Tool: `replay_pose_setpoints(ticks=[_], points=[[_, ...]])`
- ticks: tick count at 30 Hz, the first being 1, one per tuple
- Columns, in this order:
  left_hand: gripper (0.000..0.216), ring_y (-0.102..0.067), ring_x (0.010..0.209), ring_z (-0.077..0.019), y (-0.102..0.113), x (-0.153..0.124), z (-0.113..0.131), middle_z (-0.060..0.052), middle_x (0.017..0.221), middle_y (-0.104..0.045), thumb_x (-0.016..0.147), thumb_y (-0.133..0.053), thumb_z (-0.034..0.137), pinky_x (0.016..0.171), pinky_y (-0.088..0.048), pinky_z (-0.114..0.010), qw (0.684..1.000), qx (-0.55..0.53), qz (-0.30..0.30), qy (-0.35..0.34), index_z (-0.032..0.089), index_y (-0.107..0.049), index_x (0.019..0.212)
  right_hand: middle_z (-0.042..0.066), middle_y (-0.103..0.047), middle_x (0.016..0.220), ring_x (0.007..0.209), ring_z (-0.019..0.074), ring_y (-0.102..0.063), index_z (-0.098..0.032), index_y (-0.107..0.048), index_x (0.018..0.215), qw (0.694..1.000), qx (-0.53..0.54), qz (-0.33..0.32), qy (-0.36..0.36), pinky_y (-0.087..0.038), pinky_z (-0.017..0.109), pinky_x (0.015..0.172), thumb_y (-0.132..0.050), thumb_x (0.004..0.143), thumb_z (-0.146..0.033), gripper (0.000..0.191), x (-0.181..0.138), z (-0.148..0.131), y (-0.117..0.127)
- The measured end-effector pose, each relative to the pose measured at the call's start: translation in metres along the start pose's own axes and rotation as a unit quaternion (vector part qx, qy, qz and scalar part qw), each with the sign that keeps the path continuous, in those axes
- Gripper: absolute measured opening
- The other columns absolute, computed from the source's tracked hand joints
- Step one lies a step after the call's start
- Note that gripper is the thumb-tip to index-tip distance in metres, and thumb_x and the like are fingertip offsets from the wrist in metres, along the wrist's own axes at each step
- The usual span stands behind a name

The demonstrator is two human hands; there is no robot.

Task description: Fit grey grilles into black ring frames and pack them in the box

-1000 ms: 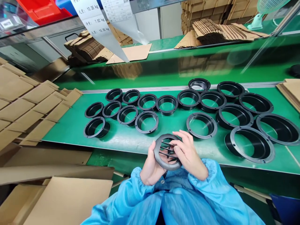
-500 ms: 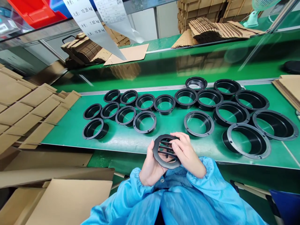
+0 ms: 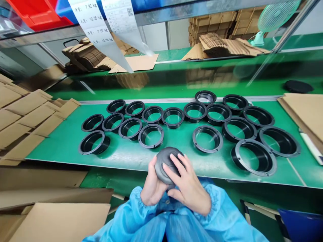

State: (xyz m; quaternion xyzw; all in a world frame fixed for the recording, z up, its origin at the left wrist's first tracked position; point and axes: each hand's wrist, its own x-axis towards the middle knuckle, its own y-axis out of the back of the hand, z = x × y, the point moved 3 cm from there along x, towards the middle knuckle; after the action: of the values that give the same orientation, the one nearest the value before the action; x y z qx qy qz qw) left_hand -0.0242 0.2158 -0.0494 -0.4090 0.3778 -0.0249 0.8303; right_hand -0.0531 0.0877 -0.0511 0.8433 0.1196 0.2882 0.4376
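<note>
A round dark-grey domed vent cover point(image 3: 165, 159) is held in front of my body, just past the table's near edge. My left hand point(image 3: 152, 188) is closed around its left and lower side, thumb up along the rim. My right hand point(image 3: 188, 188) grips it from the right, fingers laid over the domed face and thumb low down. The cover's back is hidden. Closest to it on the table are a black flanged ring point(image 3: 151, 144) to the left and another flanged ring point(image 3: 208, 148) to the right.
Several more black flanged rings point(image 3: 173, 125) stand on the green table point(image 3: 63, 134). Stacked cardboard dividers point(image 3: 27, 117) rise at the left, with a cardboard box point(image 3: 63, 218) below. Flat cardboard point(image 3: 305, 114) lies at the right. Printed paper strips point(image 3: 101, 37) hang overhead.
The vent cover has been turned over: its spoked back faced me before, and now its domed face shows. My right hand has shifted from the rim onto that face. The camera view has shifted slightly.
</note>
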Motion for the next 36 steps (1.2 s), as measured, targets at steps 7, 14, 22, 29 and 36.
replay_pose_setpoints(ticks=[7,14,22,29,36], points=[[0.052,-0.048,0.138,-0.0231,-0.006,0.005,-0.007,-0.003,0.141,-0.060,0.097,-0.056,0.042,0.121,-0.031,-0.037,0.996,0.049,-0.070,-0.016,0.030,-0.047,0.146,0.022,0.009,0.163,0.149,0.0485,-0.006,-0.017,-0.009,0.162,0.999,0.004,-0.002,-0.051,-0.030,0.071,0.113,-0.077,0.072,-0.072,0.125,-0.004,0.014,0.022],[0.057,-0.047,0.138,-0.0257,-0.021,0.006,-0.015,-0.007,0.147,-0.053,0.097,-0.051,0.055,0.117,-0.034,-0.041,0.979,0.059,-0.196,-0.012,0.034,-0.042,0.149,0.015,-0.016,0.157,0.140,0.0431,-0.027,-0.027,-0.034,0.155,0.996,-0.003,0.061,-0.070,-0.040,0.063,0.109,-0.079,0.071,-0.045,0.097,0.004,0.025,0.056],[0.060,-0.056,0.126,-0.0321,-0.006,0.010,-0.003,-0.019,0.136,-0.058,0.097,-0.051,0.051,0.111,-0.039,-0.052,0.974,0.131,-0.181,-0.031,0.021,-0.038,0.147,0.023,-0.036,0.139,0.124,0.0448,-0.037,-0.018,-0.049,0.146,0.929,-0.267,0.122,-0.224,-0.045,0.062,0.098,-0.070,0.079,-0.062,0.083,0.025,0.114,0.089],[0.046,-0.057,0.122,-0.0316,0.013,0.002,0.007,-0.018,0.126,-0.064,0.092,-0.063,0.038,0.108,-0.042,-0.048,0.976,0.131,-0.160,-0.062,0.014,-0.054,0.130,0.025,-0.025,0.154,0.135,0.0446,-0.034,-0.016,-0.035,0.155,0.950,-0.265,0.030,-0.160,-0.041,0.058,0.106,-0.058,0.089,-0.064,0.085,0.029,0.068,0.032],[0.030,-0.061,0.093,-0.0183,0.036,-0.008,0.030,-0.007,0.095,-0.066,0.082,-0.073,0.029,0.086,-0.050,-0.031,0.984,0.105,-0.014,-0.141,0.015,-0.065,0.107,0.021,-0.013,0.164,0.151,0.0366,-0.013,-0.007,-0.020,0.159,0.955,-0.269,0.073,-0.099,-0.023,0.058,0.120,-0.031,0.103,-0.054,0.073,0.067,0.030,0.062]])
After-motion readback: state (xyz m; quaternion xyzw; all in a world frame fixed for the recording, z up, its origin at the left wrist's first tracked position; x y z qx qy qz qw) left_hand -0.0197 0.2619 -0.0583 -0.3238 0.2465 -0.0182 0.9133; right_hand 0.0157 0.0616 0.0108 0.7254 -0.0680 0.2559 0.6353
